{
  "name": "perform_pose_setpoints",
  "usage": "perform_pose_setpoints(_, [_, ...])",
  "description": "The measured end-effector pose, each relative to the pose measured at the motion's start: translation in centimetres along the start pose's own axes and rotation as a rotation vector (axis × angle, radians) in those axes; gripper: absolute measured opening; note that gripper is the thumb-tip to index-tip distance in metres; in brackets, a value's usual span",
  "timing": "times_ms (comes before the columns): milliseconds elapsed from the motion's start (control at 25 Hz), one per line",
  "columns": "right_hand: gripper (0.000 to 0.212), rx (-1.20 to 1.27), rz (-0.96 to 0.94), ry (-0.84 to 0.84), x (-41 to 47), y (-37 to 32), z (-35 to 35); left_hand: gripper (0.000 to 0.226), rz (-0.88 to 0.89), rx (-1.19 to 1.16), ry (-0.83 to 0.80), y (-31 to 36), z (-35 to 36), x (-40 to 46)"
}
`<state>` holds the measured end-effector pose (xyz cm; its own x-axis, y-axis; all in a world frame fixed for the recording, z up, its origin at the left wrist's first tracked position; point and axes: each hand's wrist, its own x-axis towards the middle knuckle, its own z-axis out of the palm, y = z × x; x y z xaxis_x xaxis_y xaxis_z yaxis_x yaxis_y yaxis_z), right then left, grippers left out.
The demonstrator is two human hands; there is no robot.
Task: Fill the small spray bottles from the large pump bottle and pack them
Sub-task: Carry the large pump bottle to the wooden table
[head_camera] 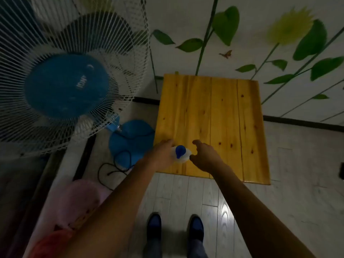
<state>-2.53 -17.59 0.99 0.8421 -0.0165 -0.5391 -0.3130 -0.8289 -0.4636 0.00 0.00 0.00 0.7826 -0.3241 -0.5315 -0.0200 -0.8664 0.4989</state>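
Observation:
A large pale pump bottle (183, 157) with a blue pump head (180, 151) stands at the near left corner of a small yellow wooden table (223, 112). My left hand (161, 154) is wrapped around the bottle's left side. My right hand (204, 154) hovers just right of the bottle with its fingers spread, touching or nearly touching it. No small spray bottles show in view.
A standing fan (65, 84) with a white cage and blue base (130, 140) is left of the table, its black cord (115, 170) on the floor. Pink and red cloth (78, 207) lies at lower left. My feet (175, 228) stand on pale floorboards before the table.

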Motion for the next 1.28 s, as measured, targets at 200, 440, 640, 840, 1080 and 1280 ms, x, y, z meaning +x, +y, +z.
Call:
perform_pose_setpoints(200, [0.078,-0.073,-0.034,-0.056,2.0,0.4,2.5,0.068,-0.037,0.032,-0.083,-1.6,2.0,2.0])
perform_pose_setpoints(440, [0.059,-0.045,-0.075,-0.043,3.6,1.3,4.8,0.046,0.020,0.041,-0.023,-2.7,3.4,3.1])
perform_pose_setpoints(640, [0.050,-0.078,-0.075,-0.004,4.1,1.5,5.7,0.052,0.016,0.100,0.003,-2.4,3.9,3.3])
perform_pose_setpoints(840, [0.043,-0.159,-0.139,0.039,4.0,1.5,5.4,0.043,0.029,0.119,0.063,-2.5,4.1,2.8])
perform_pose_setpoints(1080, [0.053,-0.131,-0.233,0.059,1.8,0.6,0.4,0.038,0.070,-0.060,0.034,-0.8,0.6,1.6])
perform_pose_setpoints(1280, [0.065,-0.069,-0.304,0.096,-1.5,-1.2,-7.6,0.040,0.205,-0.253,0.026,4.3,-6.1,-0.7])
